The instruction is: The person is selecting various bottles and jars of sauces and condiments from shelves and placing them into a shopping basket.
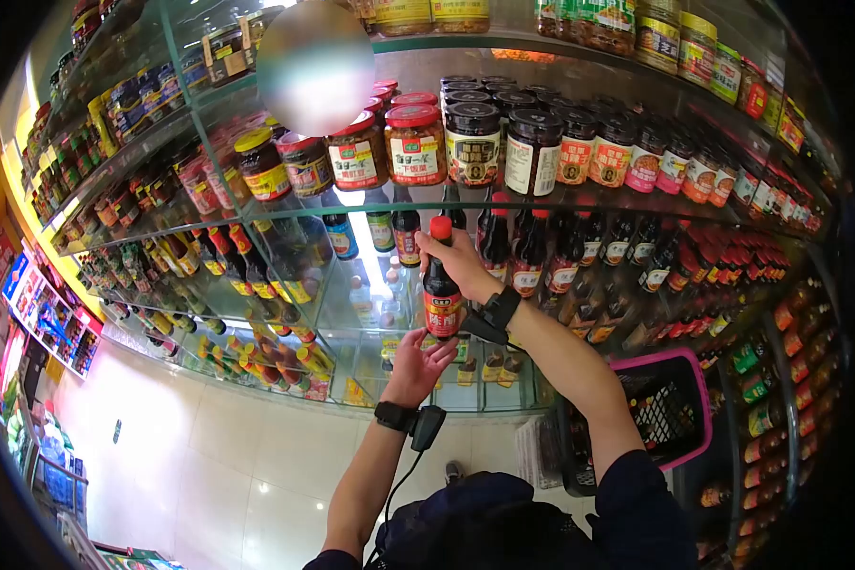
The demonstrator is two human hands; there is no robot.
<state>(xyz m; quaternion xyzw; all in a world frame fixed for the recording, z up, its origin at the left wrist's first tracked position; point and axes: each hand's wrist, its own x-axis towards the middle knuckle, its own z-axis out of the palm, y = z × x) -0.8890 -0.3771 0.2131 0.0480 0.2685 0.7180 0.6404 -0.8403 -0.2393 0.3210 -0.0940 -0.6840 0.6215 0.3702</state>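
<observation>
A dark vinegar bottle (442,306) with a red cap and a red label stands nearly upright in front of the glass shelves. My right hand (458,258) is wrapped round it just below the cap. Palm up, my left hand (418,366) has its fingers stretched out, with the fingertips right at the bottle's base. Behind the bottle, similar dark bottles with red caps (530,255) line the lower shelf. Jars with red lids (414,147) and dark-lidded jars (473,147) fill the shelf above. Both wrists wear black straps with small devices.
Glass shelf edges (351,211) run across just beyond my hands. A black shopping basket with a pink rim (705,418) is at the right, beside my right arm. More bottles (765,418) stand in racks at far right. Pale floor tiles (218,437) spread out below left.
</observation>
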